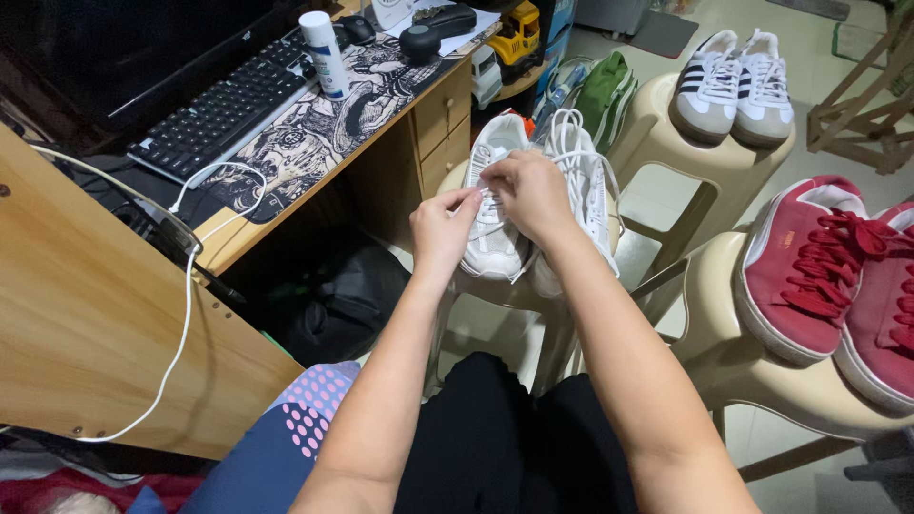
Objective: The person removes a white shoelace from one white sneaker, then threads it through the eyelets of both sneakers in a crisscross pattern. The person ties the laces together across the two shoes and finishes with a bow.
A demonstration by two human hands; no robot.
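We see a pair of white sneakers [533, 205] standing side by side on a beige plastic stool [495, 290] straight ahead, just past the knees. The left hand [440, 228] pinches a white shoelace [488, 195] over the left-hand shoe, fingertips closed on the lace. The right hand [529, 190] lies over the middle of the pair, its fingers curled down onto the laces; it covers what it grips, so we cannot tell exactly which strand it holds. More loose lace loops up behind the right-hand shoe, and the stool's seat is almost wholly hidden under the shoes and arms.

Further right, a second beige stool [724, 162] carries white sneakers with dark stripes [731, 86]. Nearer, at the right edge, a third stool [762, 381] bears red sneakers [838, 276], one of them cut off by the frame.

To the left stands a wooden desk [95, 314] with a black keyboard [224, 109], a white spray bottle [324, 52] and a patterned desk mat [324, 124]; a white cable [186, 314] hangs off its edge. A dark bag [333, 300] under the desk is hard to make out.
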